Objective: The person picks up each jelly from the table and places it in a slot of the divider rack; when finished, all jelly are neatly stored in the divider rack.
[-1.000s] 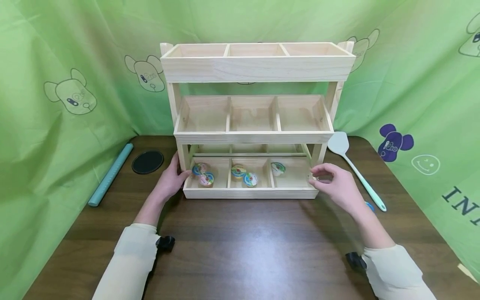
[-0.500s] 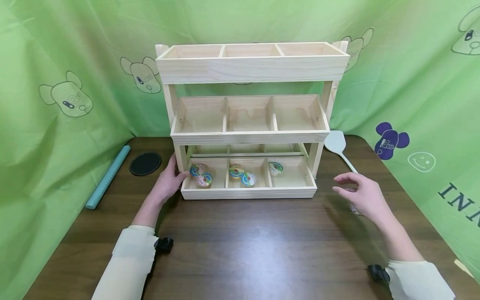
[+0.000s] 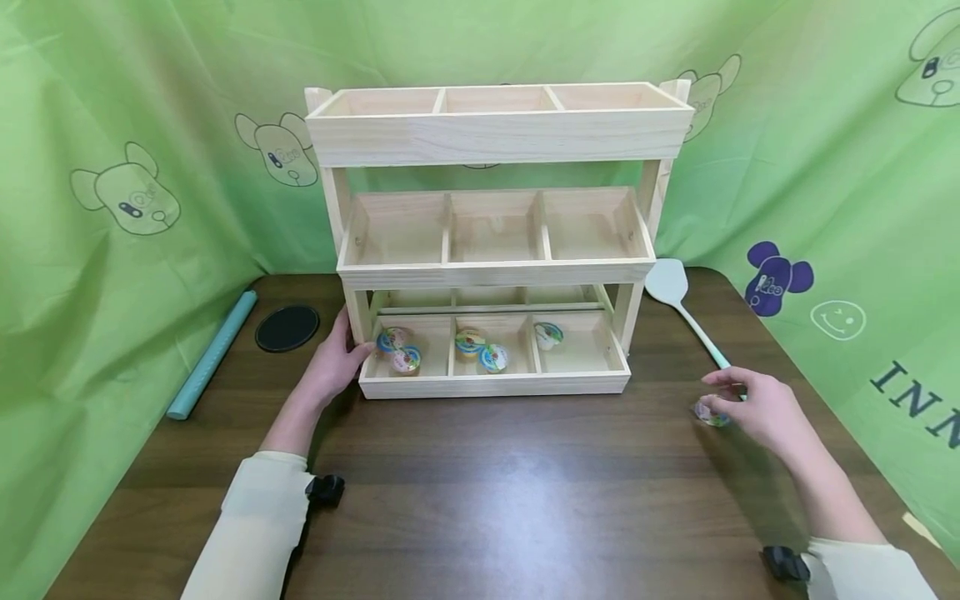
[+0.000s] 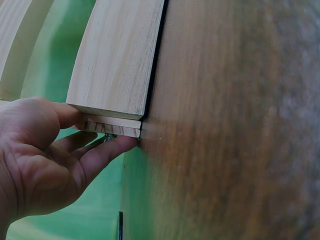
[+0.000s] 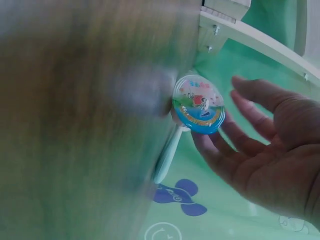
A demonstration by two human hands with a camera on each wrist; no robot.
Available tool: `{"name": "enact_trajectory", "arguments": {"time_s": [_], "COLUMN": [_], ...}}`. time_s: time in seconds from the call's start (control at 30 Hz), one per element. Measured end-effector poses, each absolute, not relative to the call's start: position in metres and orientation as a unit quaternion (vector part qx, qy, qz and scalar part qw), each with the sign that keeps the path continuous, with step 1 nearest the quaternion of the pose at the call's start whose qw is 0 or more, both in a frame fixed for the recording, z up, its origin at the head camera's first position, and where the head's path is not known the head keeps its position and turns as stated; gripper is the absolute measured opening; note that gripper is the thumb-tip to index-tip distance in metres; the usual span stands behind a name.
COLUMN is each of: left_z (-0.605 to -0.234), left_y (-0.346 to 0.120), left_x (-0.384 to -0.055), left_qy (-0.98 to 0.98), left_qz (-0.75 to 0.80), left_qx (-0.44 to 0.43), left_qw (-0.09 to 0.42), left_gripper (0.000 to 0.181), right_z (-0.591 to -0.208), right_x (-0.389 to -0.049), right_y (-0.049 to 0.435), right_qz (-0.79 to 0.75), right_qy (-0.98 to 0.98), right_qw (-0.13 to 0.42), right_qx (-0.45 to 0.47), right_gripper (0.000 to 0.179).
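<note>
A three-tier wooden shelf (image 3: 480,275) stands at the middle of the table. My left hand (image 3: 335,363) holds its lower left end; in the left wrist view the thumb lies on one side of the wooden end and the fingers (image 4: 111,155) on the other. To the right, on the table, sits a small jelly cup (image 5: 199,104) with a printed lid. My right hand (image 3: 763,408) is at this cup, partly covering it in the head view. In the right wrist view the thumb stands apart from the lid, and the fingers are beside the cup's edge.
The bottom tier holds several jelly cups (image 3: 406,360) across its three compartments. A pale blue spatula (image 3: 667,283) lies right of the shelf, its handle running toward my right hand. On the left lie a black round disc (image 3: 287,328) and a blue-green rod (image 3: 212,354).
My right hand has moved from the shelf's lower right end, right and toward me, to the jelly cup on the table. The left hand stays on the shelf; the head view has shifted slightly.
</note>
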State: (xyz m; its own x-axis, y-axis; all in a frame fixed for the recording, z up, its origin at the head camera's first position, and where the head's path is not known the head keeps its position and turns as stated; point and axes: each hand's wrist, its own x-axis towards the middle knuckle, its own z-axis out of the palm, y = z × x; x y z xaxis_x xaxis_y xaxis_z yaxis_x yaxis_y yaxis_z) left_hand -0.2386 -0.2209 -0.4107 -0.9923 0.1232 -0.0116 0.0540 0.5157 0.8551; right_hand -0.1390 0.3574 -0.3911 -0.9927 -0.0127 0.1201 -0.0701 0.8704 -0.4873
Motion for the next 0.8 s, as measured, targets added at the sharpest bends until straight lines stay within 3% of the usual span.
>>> {"name": "enact_trajectory", "arguments": {"time_s": [0.3,0.57,0.8], "left_z": [-0.4136,-0.411,-0.4099], "left_y": [-0.2201,-0.2205,-0.2209], "left_x": [-0.2394,-0.2389,-0.2382], "left_qy": [0.872,0.865,0.873], "left_qz": [0.485,0.497,0.484], "left_qx": [0.047,0.046,0.047], "left_qw": [0.037,0.044,0.041], "left_gripper": [0.081,0.082,0.082], "right_z": [-0.3901,-0.3912,-0.3921], "right_x": [-0.1374,-0.1391,-0.1424], "right_y": [0.3624,0.3599,0.3575], "right_qz": [0.243,0.234,0.22], "right_qy": [-0.97,-0.969,-0.972], "right_qw": [0.009,-0.023,-0.035], "right_qx": [-0.01,0.082,0.079], "right_gripper": [0.038,0.061,0.053]}}
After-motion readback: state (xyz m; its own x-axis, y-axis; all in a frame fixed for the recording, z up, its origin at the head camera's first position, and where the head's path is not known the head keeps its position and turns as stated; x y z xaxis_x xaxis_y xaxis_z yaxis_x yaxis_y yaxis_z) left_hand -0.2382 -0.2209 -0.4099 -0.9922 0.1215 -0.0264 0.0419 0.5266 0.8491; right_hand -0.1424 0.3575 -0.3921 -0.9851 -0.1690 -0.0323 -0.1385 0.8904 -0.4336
